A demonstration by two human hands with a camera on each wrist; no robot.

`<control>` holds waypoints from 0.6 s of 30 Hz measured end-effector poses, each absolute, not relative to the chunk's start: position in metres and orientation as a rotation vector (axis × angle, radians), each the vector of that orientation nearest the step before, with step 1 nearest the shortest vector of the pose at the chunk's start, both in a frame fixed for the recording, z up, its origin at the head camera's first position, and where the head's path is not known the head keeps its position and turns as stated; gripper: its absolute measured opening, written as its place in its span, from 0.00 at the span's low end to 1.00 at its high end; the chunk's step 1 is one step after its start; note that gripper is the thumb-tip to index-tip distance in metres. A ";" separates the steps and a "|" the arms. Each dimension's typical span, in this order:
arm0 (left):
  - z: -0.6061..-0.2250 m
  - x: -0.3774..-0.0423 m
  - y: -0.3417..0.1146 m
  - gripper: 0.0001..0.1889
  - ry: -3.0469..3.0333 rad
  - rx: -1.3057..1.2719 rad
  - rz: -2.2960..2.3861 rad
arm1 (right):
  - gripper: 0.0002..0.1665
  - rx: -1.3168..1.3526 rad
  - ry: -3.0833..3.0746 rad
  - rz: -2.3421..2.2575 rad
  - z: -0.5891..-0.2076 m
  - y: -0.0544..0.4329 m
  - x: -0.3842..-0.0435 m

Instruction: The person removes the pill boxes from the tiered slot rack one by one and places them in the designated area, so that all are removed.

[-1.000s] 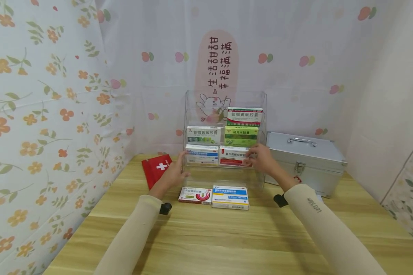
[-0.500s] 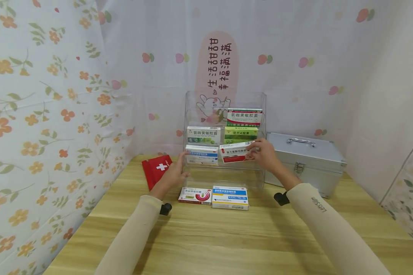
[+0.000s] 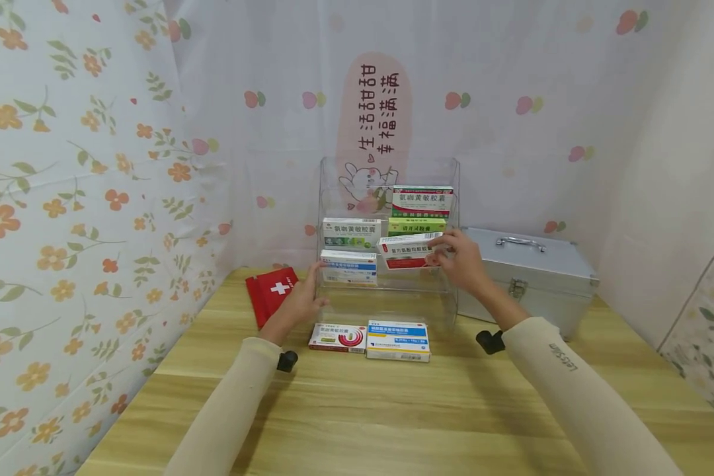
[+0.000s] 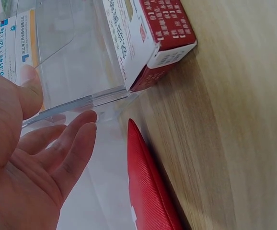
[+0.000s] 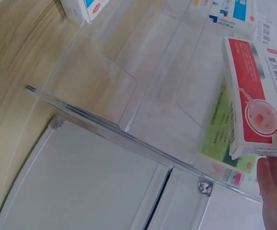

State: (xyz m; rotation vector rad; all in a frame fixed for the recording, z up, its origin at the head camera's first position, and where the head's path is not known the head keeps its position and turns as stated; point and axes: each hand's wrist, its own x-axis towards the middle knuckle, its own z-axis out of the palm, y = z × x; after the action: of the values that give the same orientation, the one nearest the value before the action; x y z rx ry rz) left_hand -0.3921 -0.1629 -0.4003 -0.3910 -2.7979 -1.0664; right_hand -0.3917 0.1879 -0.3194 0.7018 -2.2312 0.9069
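Note:
My right hand (image 3: 461, 261) pinches the right end of a white and red medicine box (image 3: 407, 251), thumb on its front. The box is tilted slightly and hangs before the rack's middle tier, partly covering a green medicine box (image 5: 220, 125). My left hand (image 4: 38, 153) grips the left side edge of a clear acrylic display rack (image 3: 387, 301); its thumb lies on the inner side, the fingers outside. Near that thumb, a blue and white medicine box (image 3: 349, 270) stands in the lower tier. Higher up are a white and green box (image 3: 351, 233) and a white, red and green box (image 3: 422, 201).
A red and white box (image 3: 337, 338) and another blue and white box (image 3: 398, 342) lie at the rack's foot on the wooden table (image 3: 357, 416). A red first-aid pouch (image 3: 268, 291) lies left; a silver metal case (image 3: 529, 277) stands right. Patterned curtains hang behind and at the left.
My right hand has lifted the white and red box up out of its lower-tier place, tilting it on the way. The left hand stays on the rack's edge.

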 end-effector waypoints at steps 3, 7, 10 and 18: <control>-0.400 -0.392 -0.162 0.45 -2.799 -0.395 -1.071 | 0.10 0.701 -2.197 0.927 -0.317 0.190 -0.386; -0.399 -0.392 -0.163 0.45 -2.793 -0.403 -1.065 | 0.11 0.704 -2.177 0.990 -0.317 0.192 -0.378; -0.399 -0.391 -0.163 0.45 -2.789 -0.404 -1.070 | 0.12 0.709 -2.147 1.049 -0.319 0.194 -0.373; -0.400 -0.391 -0.163 0.45 -2.777 -0.415 -1.084 | 0.13 0.674 -2.177 1.102 -0.328 0.205 -0.363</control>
State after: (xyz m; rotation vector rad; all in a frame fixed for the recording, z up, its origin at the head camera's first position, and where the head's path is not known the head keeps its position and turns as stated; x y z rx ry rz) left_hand -0.3915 -0.1632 -0.4001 -0.4149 -2.7775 -1.0839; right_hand -0.3625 0.2048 -0.3282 0.6742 -2.1772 1.1022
